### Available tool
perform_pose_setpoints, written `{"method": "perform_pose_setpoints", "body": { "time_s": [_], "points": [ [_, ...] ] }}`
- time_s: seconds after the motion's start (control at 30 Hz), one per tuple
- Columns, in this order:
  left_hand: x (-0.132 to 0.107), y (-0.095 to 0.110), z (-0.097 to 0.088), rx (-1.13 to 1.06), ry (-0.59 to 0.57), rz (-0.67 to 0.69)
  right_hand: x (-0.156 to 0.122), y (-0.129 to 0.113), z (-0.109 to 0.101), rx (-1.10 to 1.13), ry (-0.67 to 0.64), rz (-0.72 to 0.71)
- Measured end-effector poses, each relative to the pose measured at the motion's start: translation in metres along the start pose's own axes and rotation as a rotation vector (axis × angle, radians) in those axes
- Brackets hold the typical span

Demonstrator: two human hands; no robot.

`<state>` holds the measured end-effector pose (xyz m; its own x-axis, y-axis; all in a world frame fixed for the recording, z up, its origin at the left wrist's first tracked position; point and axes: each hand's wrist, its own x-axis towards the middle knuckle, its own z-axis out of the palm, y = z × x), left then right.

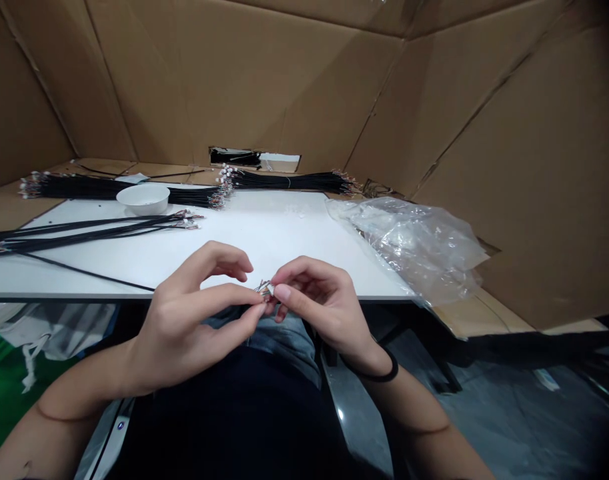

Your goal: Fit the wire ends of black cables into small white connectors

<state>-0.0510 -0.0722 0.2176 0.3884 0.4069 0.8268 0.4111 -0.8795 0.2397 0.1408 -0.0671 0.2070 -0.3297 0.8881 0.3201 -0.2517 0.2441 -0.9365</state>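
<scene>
Brown corrugated cardboard walls (244, 80) surround a white table (264, 233) bearing bundled black wire harnesses (284, 181), a white bowl (143, 199) and crumpled clear plastic (409, 247). Near the table's front edge, the left grip (194, 327) and right grip (324, 310) pinch a small silvery wire connector (264, 289) between their fingertips.

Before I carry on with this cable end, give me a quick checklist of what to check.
1. Both hands on the cable end: ok, the left hand and right hand pinch it between their fingertips.
2. Condition of the cable end: cannot tell, it is small and partly hidden by fingers.
3. Loose cables away from the hands: not ok, one strand trails across the table to the left hand.
4. Bag apart from the hands: ok, it lies off to the right.
5. Bowl upright: ok.
</scene>
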Motion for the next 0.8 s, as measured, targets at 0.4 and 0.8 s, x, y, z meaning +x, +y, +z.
{"method": "perform_pose_setpoints", "body": {
  "time_s": [0.4,0.8],
  "points": [
    [-0.0002,-0.0039,-0.0004,0.43,0.12,0.289,0.0029,0.0027,-0.0019,0.073,0.047,0.031],
    [0.0022,-0.0005,0.0082,0.302,0.207,0.162,0.0025,0.0035,-0.0027,0.076,0.058,0.042]
  ]
}}
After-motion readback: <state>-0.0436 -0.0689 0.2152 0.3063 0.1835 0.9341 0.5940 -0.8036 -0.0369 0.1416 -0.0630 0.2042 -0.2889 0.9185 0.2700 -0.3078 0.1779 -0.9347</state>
